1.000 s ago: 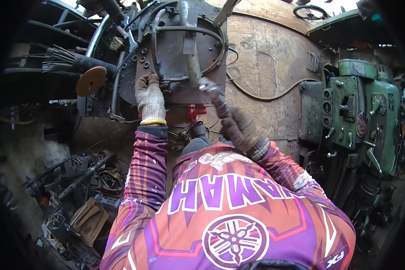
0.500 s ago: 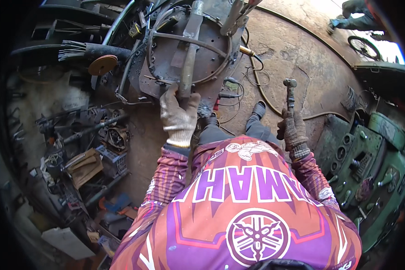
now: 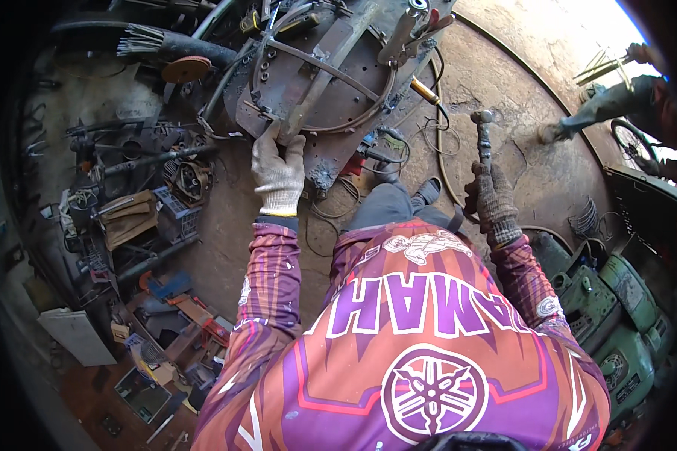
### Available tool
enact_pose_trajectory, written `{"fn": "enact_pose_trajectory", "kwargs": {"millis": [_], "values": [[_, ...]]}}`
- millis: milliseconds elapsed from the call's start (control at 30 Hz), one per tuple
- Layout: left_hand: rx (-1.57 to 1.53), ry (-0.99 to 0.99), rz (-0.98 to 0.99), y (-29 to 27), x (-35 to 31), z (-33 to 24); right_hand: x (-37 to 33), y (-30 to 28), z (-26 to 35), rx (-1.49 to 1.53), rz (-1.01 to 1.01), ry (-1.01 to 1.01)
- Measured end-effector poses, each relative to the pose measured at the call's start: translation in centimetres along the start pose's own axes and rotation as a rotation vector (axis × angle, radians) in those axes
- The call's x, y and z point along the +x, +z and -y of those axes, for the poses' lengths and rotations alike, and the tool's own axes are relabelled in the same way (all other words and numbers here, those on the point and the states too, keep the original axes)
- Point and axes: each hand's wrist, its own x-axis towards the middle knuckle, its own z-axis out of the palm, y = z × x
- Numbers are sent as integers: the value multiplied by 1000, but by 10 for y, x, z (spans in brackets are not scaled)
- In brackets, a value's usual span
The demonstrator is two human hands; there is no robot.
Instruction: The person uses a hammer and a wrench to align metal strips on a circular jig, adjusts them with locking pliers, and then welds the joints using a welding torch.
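Pulled hammer (image 3: 484, 137) clear of bar (image 3: 305, 101) since earliest frame, gripped in right hand (image 3: 494, 197). Pinching bar's end at table (image 3: 341, 150) edge with left hand (image 3: 278, 167). Best hold bar steady, keep fingers clear of hammer.

**Materials and Surface Finish**

The left hand (image 3: 278, 169) is covered by a matt, pale knitted cloth glove (image 3: 281, 194). At its fingertips, a dull, scuffed metal bar (image 3: 320, 84) is seen. Beyond that hand, a dark metal plate (image 3: 341, 146) is marked by a rough, spotted surface. In the right hand (image 3: 494, 201), gloved in darker knitted cloth, a hammer (image 3: 482, 118) is held, its metal head glossy. Right of that hand, a machine (image 3: 624, 289) is finished in green, slightly glossy paint. Between the forearms, a smooth printed cloth jersey (image 3: 399, 301) is worn.
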Motion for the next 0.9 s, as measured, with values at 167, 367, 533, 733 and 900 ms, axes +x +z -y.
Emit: {"fn": "enact_pose_trajectory", "kwargs": {"millis": [167, 367, 533, 733, 900], "values": [[-22, 31, -5, 0, -5, 6, 13, 10, 22, -23, 44, -38], [-64, 64, 0, 0, -2, 7, 29, 20, 58, 9, -7, -70], [-104, 61, 29, -3, 2, 6, 55, 19, 101, -14, 9, -183], [-47, -29, -43, 8, 3, -10, 116, 18, 179, -221, 166, -403], [58, -241, -110, 18, 3, -39, 172, 41, 238, -434, 353, -778]]}}
